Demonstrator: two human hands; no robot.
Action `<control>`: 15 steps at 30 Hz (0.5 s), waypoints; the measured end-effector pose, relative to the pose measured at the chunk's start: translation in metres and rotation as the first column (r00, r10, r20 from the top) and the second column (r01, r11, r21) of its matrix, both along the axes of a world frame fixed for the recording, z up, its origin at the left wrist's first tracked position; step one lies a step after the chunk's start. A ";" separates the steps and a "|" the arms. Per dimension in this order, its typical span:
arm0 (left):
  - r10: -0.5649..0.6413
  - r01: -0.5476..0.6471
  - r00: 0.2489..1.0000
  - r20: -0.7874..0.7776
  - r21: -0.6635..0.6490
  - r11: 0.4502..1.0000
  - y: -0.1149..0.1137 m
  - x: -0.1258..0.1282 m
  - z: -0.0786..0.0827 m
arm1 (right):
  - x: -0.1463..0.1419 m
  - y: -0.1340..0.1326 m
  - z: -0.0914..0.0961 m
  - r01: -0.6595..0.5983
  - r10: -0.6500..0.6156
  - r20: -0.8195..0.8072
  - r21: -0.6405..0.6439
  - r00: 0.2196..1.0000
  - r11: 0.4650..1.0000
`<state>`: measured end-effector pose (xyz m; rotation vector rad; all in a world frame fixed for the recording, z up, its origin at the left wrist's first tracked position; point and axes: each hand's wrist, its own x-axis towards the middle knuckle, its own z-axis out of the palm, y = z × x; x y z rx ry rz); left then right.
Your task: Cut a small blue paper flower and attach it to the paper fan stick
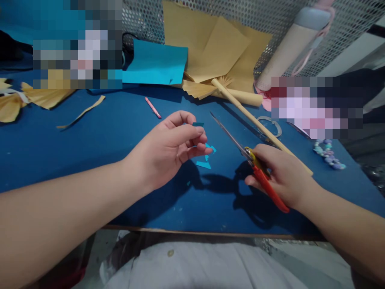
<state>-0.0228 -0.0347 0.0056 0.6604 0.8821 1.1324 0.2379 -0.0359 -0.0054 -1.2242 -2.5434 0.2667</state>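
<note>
Pinches a small blue paper piece [197,124] between thumb and forefinger of the left hand [164,150], with the rest of that hand loosely curled, above blue scraps [204,165] on the bench [168,214]. Grips red-and-yellow scissors [267,188] in the curled right hand [287,172], with blades nearly together, pointing forward and leftward, apart from the paper. Seems to be between snips while trimming small paper. For another cut, calls for parting the blades, lining them up with the piece's edge, and sparing the left thumb.

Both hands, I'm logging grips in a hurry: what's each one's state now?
Left hand: closed, pinching a small teal piece.
Right hand: closed, holding scissors by the handles.
</note>
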 end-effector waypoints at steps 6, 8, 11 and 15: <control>-0.032 0.030 0.997 0.066 0.035 0.999 -0.002 -0.001 0.000 | 0.002 0.002 -0.001 0.083 -0.083 -0.011 -0.011 0.996 0.996; -0.029 0.027 0.998 0.062 0.038 0.999 -0.002 -0.001 -0.002 | 0.003 0.003 -0.002 0.088 -0.088 -0.031 0.003 0.996 0.996; -0.003 0.003 0.999 0.044 0.012 1.000 -0.002 -0.001 -0.003 | 0.005 0.004 -0.004 0.023 -0.020 -0.081 0.035 0.996 0.999; -0.039 0.038 0.997 0.061 0.014 0.999 -0.003 -0.002 -0.004 | 0.006 0.001 -0.010 -0.045 0.047 -0.062 0.034 0.997 0.998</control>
